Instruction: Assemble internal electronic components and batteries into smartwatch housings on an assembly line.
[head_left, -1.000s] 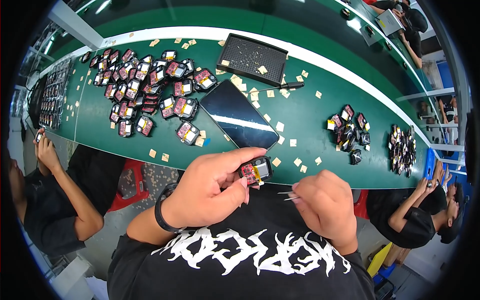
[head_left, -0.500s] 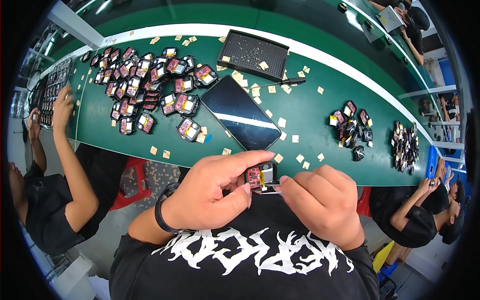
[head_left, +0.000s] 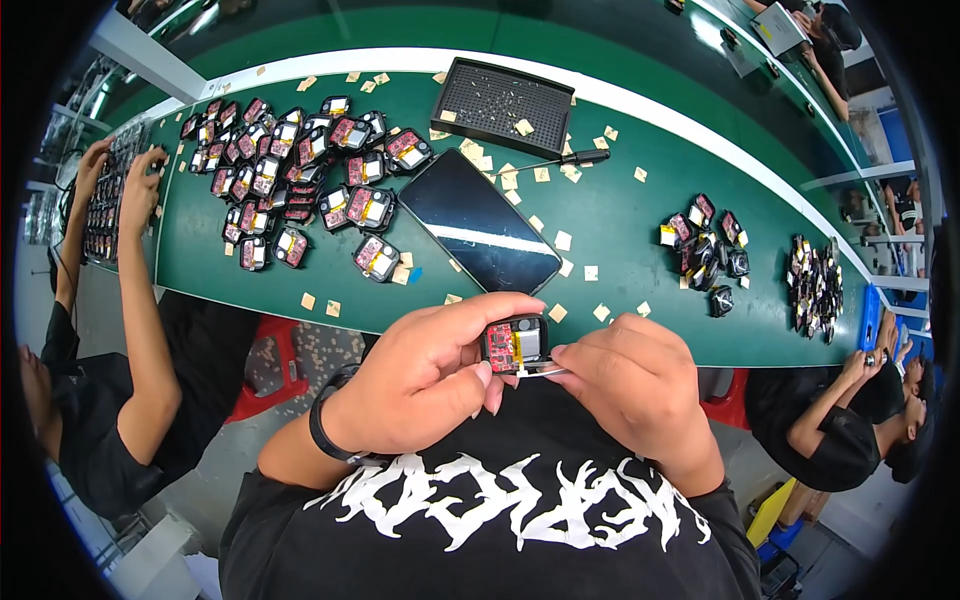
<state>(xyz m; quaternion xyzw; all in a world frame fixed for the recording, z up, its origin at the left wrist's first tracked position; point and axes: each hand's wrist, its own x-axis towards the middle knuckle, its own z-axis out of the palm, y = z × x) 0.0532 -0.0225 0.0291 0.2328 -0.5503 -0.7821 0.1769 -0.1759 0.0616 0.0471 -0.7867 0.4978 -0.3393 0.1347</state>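
Note:
My left hand (head_left: pixel 415 365) grips a small black device housing (head_left: pixel 503 348) over my lap, at the table's near edge. Inside the housing are a red circuit board, a silver battery and a strip of yellow tape. A pinch of my right hand (head_left: pixel 635 375) holds thin metal tweezers (head_left: pixel 546 373). Their tips reach the lower edge of the housing, beside a small white part (head_left: pixel 521 370). My right fingers hide the rest of the tweezers. Just beyond my left hand lies a dark smartphone-like slab (head_left: pixel 480 222) on the table.
The green table (head_left: pixel 620 260) carries a large heap of similar open housings (head_left: pixel 265 170) at left and smaller piles (head_left: pixel 705 250) at right. A black tray (head_left: pixel 505 105), a screwdriver (head_left: pixel 580 158) and scattered tan squares lie beyond the slab. Co-workers sit on both sides.
The housing has shifted slightly left and up, tilting more toward view. The tweezers stay at its lower edge. At left, a co-worker's hands have moved farther up over the table.

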